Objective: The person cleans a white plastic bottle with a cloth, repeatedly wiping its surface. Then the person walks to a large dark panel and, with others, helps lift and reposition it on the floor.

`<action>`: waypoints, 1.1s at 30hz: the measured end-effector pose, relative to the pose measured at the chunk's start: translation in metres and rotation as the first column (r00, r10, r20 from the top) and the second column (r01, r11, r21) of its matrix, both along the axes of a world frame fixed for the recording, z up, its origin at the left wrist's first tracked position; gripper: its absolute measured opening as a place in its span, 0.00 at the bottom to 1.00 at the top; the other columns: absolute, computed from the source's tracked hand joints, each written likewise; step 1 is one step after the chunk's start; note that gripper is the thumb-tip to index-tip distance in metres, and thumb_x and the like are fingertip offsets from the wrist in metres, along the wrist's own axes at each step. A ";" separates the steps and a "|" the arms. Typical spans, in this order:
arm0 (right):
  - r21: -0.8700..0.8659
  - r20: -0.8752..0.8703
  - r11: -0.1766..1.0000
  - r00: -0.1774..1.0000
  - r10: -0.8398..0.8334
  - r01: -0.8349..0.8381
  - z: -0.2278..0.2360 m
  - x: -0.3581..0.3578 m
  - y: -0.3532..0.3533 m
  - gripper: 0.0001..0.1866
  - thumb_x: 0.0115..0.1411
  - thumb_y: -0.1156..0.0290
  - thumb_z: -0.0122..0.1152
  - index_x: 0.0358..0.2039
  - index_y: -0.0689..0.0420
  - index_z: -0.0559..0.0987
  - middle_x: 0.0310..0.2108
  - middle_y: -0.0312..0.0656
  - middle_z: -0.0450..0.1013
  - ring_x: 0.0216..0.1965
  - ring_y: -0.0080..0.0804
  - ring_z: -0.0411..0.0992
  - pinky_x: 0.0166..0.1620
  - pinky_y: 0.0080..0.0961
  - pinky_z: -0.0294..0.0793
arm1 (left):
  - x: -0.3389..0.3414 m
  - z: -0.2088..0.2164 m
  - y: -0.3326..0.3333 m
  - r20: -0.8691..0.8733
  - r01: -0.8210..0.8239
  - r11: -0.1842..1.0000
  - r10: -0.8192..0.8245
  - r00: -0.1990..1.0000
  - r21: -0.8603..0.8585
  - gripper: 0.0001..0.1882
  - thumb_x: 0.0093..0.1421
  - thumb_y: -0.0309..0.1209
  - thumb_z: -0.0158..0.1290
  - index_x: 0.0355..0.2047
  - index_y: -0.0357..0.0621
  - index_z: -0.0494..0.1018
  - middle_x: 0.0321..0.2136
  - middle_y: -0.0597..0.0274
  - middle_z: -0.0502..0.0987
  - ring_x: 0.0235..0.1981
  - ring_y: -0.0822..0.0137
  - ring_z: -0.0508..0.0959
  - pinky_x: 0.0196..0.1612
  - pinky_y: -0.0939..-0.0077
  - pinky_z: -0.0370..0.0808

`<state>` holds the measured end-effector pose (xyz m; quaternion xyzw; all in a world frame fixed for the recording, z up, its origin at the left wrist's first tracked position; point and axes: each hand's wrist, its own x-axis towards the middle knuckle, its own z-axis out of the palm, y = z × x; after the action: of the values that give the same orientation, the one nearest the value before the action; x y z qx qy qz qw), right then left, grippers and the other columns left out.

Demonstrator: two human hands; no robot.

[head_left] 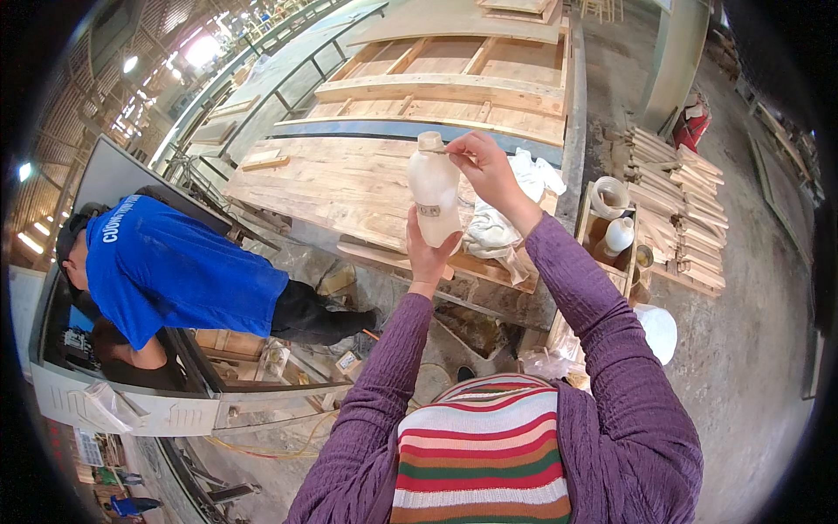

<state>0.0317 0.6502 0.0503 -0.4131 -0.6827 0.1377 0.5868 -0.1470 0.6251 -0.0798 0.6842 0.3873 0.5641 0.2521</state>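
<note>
A translucent white plastic bottle (434,188) with dark marking on its side stands nearly upright in front of me, above the wooden worktop. My left hand (428,249) is wrapped round its lower end. At the bottle's neck, my right hand (483,166) has thumb and forefinger pinched together. A thin dark line runs from those fingertips across the neck; what it is I cannot make out. Crumpled white cloths (497,223) lie on the worktop behind and below my right wrist.
Plywood panels and wooden frames (445,87) cover the wooden worktop (340,188) ahead. At right, a wooden crate holds a white bottle (620,234) and a plastic tub (609,197), beside stacked wood strips (676,205). A person in a blue shirt (179,266) bends over a machine at left.
</note>
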 end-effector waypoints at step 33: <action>0.218 0.401 0.975 0.909 -0.117 0.029 -0.027 -0.016 -0.038 0.08 0.55 0.80 0.64 0.37 0.56 0.81 0.33 0.43 0.70 0.38 0.43 0.70 0.40 0.33 0.72 | -0.003 0.014 0.005 -0.044 -0.016 0.994 0.021 0.999 0.107 0.45 0.56 0.43 0.63 0.68 0.40 0.53 0.52 0.42 0.71 0.50 0.44 0.72 0.50 0.52 0.70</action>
<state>0.0161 0.6119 0.0232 -0.3948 -0.7854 -0.0464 0.4746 -0.1496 0.6304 -0.0657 0.7056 0.3688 0.5706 0.2012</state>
